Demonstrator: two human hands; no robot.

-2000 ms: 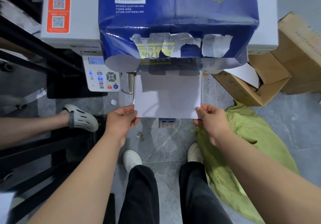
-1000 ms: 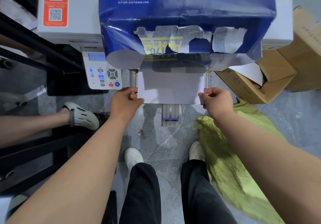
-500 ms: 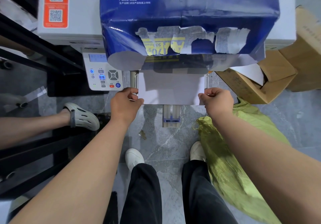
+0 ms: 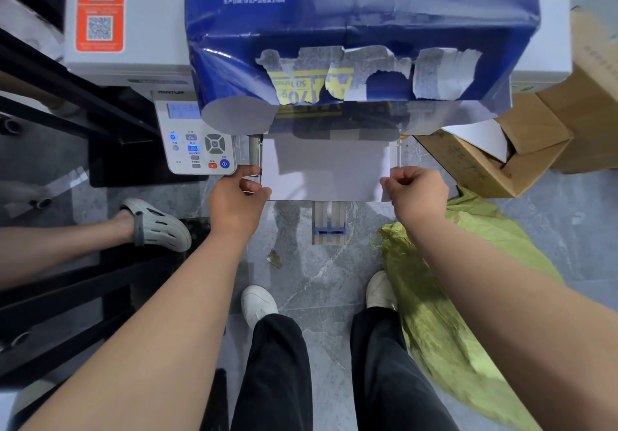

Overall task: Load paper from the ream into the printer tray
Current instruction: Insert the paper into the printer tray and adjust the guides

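The white paper [image 4: 326, 171] lies flat in the printer tray [image 4: 329, 221], its far edge hidden under the overhanging torn end of the blue ream [image 4: 361, 39]. The ream rests on top of the white printer [image 4: 133, 59], its wrapper ripped open along the near face.

The left hand [image 4: 235, 198] is closed on the near left corner of the paper, thumb on top, fingers curled beside the tray's left side guide [image 4: 255, 154]. The right hand [image 4: 416, 191] is closed on the near right corner, thumb and forefinger pinched at the sheet edge. Both hands are in contact with the paper; the near edge of the sheets runs straight between them.

The tray's centre extension, with a blue slider [image 4: 329, 229], projects toward the person below the paper edge. The control panel [image 4: 197, 139] sits just left of the tray, display lit.

An open cardboard box [image 4: 485, 163] stands to the right. A green bag [image 4: 468, 313] lies on the grey floor [image 4: 317, 273] beside the person's right foot. Another person's leg and a grey clog [image 4: 157, 224] enter from the left.
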